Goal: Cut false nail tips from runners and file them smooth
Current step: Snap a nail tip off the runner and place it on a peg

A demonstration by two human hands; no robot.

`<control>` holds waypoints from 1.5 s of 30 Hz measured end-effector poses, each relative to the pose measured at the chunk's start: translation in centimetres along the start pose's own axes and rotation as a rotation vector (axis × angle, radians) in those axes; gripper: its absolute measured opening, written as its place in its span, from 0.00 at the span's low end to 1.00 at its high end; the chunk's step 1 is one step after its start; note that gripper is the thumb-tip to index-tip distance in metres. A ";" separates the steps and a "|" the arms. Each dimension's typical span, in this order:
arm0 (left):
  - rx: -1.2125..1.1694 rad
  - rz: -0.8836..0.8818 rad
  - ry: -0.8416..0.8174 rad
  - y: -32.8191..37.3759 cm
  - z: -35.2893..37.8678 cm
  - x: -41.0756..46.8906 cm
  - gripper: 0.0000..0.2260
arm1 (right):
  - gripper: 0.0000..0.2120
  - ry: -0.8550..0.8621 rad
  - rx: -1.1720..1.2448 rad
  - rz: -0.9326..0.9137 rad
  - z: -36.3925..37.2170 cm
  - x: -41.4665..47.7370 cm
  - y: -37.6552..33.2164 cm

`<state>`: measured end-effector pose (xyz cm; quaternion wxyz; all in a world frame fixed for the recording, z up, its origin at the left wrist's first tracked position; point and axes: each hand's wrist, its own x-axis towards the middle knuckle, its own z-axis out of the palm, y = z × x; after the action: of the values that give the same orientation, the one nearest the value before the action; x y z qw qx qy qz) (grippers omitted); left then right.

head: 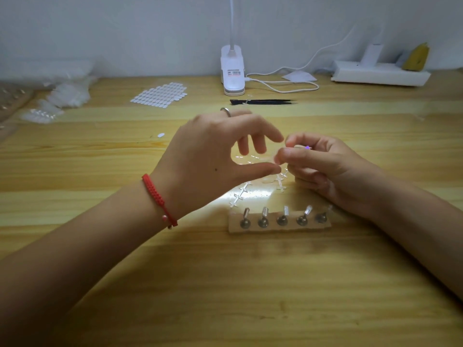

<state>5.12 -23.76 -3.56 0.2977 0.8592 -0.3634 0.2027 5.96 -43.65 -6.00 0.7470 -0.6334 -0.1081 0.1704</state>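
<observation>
Since stripped clear plastic cross-stubbed runners [240, 194] lie on the yellow wooden table [225, 284], I judge cutting underway and filing ahead: the right hand [325, 169] pinches a small clear plastic piece [268, 159], while I cannot tell whether the left hand [213, 156] grips anything.

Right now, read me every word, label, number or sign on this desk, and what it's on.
No text is legible.
Sticker on the white clip-on lamp base: red mark and dark print, too blurred to read.
White box at the back right: no print can be made out.
Clear plastic runner strip pinched by the right hand: no marking shows.
</observation>
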 end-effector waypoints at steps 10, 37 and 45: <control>-0.376 -0.318 -0.100 0.4 -1.5 -2.7 0.12 | 0.08 0.016 0.010 -0.021 0.1 0.1 0.2; -0.593 -0.516 -0.211 1.3 -1.2 -5.7 0.12 | 0.07 0.012 0.014 -0.032 -0.2 0.4 0.5; -0.604 -0.518 -0.210 1.2 -1.0 -5.8 0.12 | 0.06 0.034 0.007 -0.041 0.0 0.3 0.4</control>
<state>0.33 -20.84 -5.63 0.5389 0.8124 -0.2065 -0.0837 6.23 -43.47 -6.39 0.7542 -0.6314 -0.1077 0.1446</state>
